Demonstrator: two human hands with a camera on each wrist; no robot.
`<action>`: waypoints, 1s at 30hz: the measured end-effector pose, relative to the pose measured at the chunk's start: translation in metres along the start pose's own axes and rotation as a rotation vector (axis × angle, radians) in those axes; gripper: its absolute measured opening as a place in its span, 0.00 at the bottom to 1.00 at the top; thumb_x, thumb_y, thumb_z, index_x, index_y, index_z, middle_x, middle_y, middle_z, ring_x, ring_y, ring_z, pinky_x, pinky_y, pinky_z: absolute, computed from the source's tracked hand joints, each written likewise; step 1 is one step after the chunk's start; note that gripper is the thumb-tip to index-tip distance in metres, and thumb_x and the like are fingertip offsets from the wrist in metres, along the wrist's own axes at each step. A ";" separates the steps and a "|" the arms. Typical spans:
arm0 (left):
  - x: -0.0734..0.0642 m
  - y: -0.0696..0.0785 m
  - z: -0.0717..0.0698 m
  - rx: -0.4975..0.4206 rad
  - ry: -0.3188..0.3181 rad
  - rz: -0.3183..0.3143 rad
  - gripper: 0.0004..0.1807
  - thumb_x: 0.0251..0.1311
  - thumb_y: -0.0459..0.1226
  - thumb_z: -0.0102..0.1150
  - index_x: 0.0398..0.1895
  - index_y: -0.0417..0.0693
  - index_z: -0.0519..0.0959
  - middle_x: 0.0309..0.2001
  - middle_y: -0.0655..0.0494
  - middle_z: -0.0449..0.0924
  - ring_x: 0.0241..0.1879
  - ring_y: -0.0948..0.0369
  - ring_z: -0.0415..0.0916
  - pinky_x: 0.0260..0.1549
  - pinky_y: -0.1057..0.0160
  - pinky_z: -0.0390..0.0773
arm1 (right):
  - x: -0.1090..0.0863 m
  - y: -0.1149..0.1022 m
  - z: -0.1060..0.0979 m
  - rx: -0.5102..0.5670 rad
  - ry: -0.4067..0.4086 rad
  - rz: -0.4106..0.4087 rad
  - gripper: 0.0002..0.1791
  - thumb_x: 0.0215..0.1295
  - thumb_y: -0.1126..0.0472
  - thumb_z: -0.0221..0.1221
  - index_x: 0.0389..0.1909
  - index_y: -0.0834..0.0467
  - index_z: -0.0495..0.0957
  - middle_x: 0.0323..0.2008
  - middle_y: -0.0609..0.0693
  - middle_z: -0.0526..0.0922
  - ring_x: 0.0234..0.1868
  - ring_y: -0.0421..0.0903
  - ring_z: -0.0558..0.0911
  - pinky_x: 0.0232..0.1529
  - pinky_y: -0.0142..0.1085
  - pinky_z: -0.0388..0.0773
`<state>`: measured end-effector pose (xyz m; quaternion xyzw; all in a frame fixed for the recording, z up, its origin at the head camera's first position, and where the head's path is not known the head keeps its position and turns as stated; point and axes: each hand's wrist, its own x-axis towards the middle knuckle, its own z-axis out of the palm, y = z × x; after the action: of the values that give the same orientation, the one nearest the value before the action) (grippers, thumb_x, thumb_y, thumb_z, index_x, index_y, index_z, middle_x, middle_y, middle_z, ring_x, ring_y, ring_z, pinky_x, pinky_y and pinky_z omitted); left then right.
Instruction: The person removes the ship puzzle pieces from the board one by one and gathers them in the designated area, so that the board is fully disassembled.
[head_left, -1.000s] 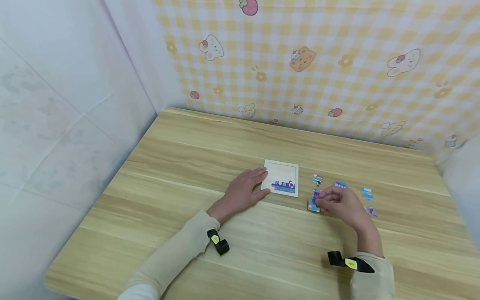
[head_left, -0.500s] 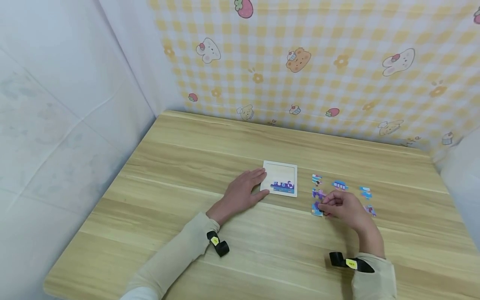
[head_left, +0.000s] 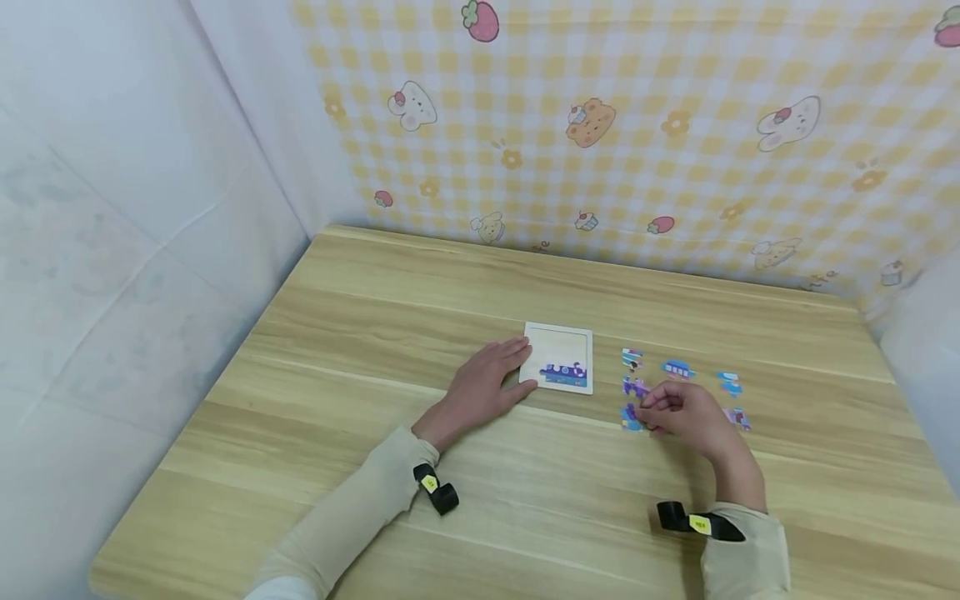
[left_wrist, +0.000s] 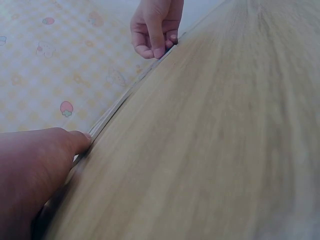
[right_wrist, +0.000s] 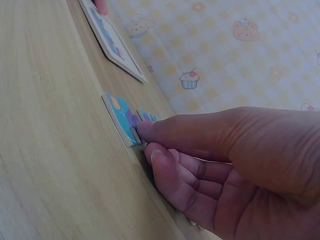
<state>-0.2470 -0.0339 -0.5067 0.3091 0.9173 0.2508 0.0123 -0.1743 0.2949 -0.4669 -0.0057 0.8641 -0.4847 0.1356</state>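
Observation:
My left hand point(head_left: 483, 383) rests with its fingers stretched along the left edge of a square white puzzle tray point(head_left: 558, 326). A joined strip of purple and blue pieces point(head_left: 564, 374) lies along the bottom right inside the tray. Right of it, my right hand point(head_left: 686, 412) pinches a blue and purple puzzle piece point(right_wrist: 120, 116) at its right edge, thumb on top. The index fingertip sits at the piece's side, and the other fingers are curled. In the head view the hand covers part of this blue piece point(head_left: 630, 421).
Several loose puzzle pieces lie around the right hand: a striped one point(head_left: 632, 358), a purple one point(head_left: 634, 387), a blue one with windows point(head_left: 678, 369), a light blue one point(head_left: 730, 382) and a pink-purple one point(head_left: 738, 418). A checked curtain point(head_left: 525, 125) hangs behind the wooden table point(head_left: 390, 333).
The blue piece was raised and tilted over the lower left of the group; it has come down and right, below the purple piece. The left hand stays on the tray.

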 end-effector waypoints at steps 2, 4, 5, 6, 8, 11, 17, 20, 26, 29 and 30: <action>0.000 0.001 -0.001 -0.003 -0.003 -0.002 0.36 0.75 0.56 0.55 0.76 0.44 0.68 0.78 0.54 0.62 0.78 0.59 0.56 0.80 0.61 0.47 | 0.000 0.000 0.000 0.001 0.001 -0.005 0.09 0.68 0.69 0.66 0.41 0.71 0.78 0.34 0.56 0.83 0.31 0.45 0.84 0.35 0.34 0.88; 0.000 0.002 -0.001 -0.006 -0.005 -0.003 0.36 0.75 0.55 0.55 0.76 0.44 0.67 0.78 0.54 0.62 0.78 0.59 0.56 0.80 0.61 0.47 | 0.000 0.000 0.000 0.000 0.003 -0.005 0.08 0.68 0.69 0.65 0.41 0.71 0.78 0.33 0.56 0.83 0.31 0.45 0.84 0.35 0.35 0.88; 0.000 0.002 -0.002 -0.006 -0.005 -0.004 0.36 0.75 0.55 0.55 0.76 0.44 0.67 0.78 0.54 0.62 0.78 0.59 0.56 0.80 0.61 0.47 | 0.000 0.000 0.000 0.000 0.004 -0.004 0.08 0.69 0.69 0.65 0.41 0.71 0.78 0.33 0.56 0.83 0.31 0.45 0.84 0.35 0.35 0.88; 0.000 0.003 -0.002 -0.007 -0.007 -0.005 0.36 0.75 0.55 0.55 0.76 0.44 0.67 0.78 0.54 0.62 0.79 0.59 0.56 0.80 0.61 0.47 | 0.000 0.000 0.000 -0.001 0.005 -0.004 0.08 0.69 0.69 0.65 0.41 0.71 0.78 0.33 0.56 0.83 0.31 0.45 0.84 0.35 0.35 0.88; 0.000 0.003 -0.003 -0.012 -0.006 -0.004 0.36 0.75 0.55 0.55 0.76 0.44 0.68 0.78 0.54 0.62 0.79 0.58 0.56 0.80 0.61 0.47 | -0.001 0.000 0.000 -0.007 0.005 -0.002 0.08 0.69 0.69 0.65 0.41 0.71 0.78 0.34 0.56 0.83 0.31 0.45 0.84 0.35 0.34 0.88; -0.001 0.004 -0.004 -0.016 -0.011 -0.005 0.36 0.75 0.55 0.54 0.76 0.43 0.67 0.78 0.54 0.62 0.79 0.58 0.56 0.80 0.60 0.47 | -0.002 0.000 -0.001 -0.012 0.001 -0.002 0.08 0.69 0.69 0.65 0.41 0.71 0.79 0.34 0.56 0.83 0.32 0.45 0.84 0.35 0.34 0.88; -0.002 0.002 -0.006 -0.022 -0.013 -0.014 0.36 0.75 0.56 0.54 0.77 0.44 0.67 0.79 0.54 0.61 0.79 0.58 0.55 0.80 0.60 0.47 | -0.004 -0.003 -0.002 -0.001 -0.017 -0.023 0.08 0.71 0.69 0.63 0.42 0.71 0.79 0.35 0.57 0.83 0.32 0.46 0.84 0.36 0.36 0.88; -0.002 0.001 -0.007 -0.023 -0.006 -0.009 0.36 0.75 0.55 0.55 0.76 0.44 0.67 0.78 0.54 0.62 0.79 0.58 0.56 0.80 0.60 0.47 | -0.004 -0.008 -0.001 0.006 -0.020 -0.039 0.08 0.73 0.68 0.61 0.43 0.72 0.78 0.35 0.57 0.84 0.32 0.46 0.84 0.36 0.36 0.88; -0.002 -0.001 -0.006 -0.013 -0.008 0.002 0.36 0.75 0.55 0.55 0.76 0.44 0.68 0.78 0.54 0.62 0.78 0.58 0.56 0.80 0.60 0.47 | 0.000 -0.022 0.006 -0.027 0.008 -0.043 0.12 0.76 0.61 0.60 0.44 0.69 0.80 0.34 0.55 0.85 0.34 0.45 0.84 0.36 0.34 0.87; -0.003 -0.001 -0.005 0.002 -0.018 -0.001 0.36 0.75 0.56 0.53 0.77 0.45 0.67 0.79 0.55 0.61 0.79 0.59 0.55 0.80 0.60 0.47 | 0.006 -0.029 0.010 -0.058 0.013 -0.062 0.13 0.77 0.59 0.59 0.44 0.68 0.81 0.32 0.54 0.85 0.33 0.46 0.84 0.35 0.33 0.86; -0.003 -0.001 -0.005 0.003 -0.017 0.000 0.36 0.75 0.56 0.53 0.77 0.45 0.67 0.79 0.55 0.61 0.79 0.59 0.55 0.80 0.60 0.47 | 0.008 -0.032 0.012 -0.069 0.015 -0.073 0.13 0.77 0.58 0.59 0.44 0.67 0.82 0.32 0.54 0.85 0.33 0.46 0.84 0.35 0.34 0.85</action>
<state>-0.2462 -0.0387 -0.5036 0.3112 0.9176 0.2466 0.0194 -0.1830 0.2667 -0.4480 -0.0385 0.8805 -0.4592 0.1111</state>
